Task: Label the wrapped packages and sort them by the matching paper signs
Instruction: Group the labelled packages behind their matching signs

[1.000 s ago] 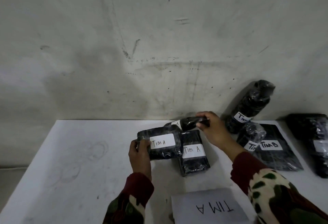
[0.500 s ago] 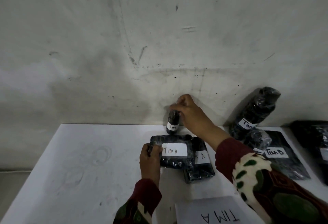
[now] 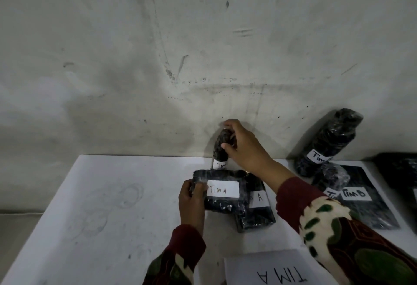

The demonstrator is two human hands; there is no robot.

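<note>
My right hand grips a small black-wrapped bottle that stands upright against the wall, a white label at its base. My left hand holds the left end of a flat black package labelled "TIM A". That package overlaps a second flat package, whose label shows only an "A". A paper sign reading "TIM A" lies at the near edge of the white table.
To the right, a tall wrapped bottle leans on the wall. In front of it sit a small wrapped bundle and a flat package labelled "TIM B". Another dark package lies at the far right edge.
My right hand has lifted the small bottle from lying on the flat packages and stood it upright by the wall. My left hand has kept hold of the "TIM A" package.
</note>
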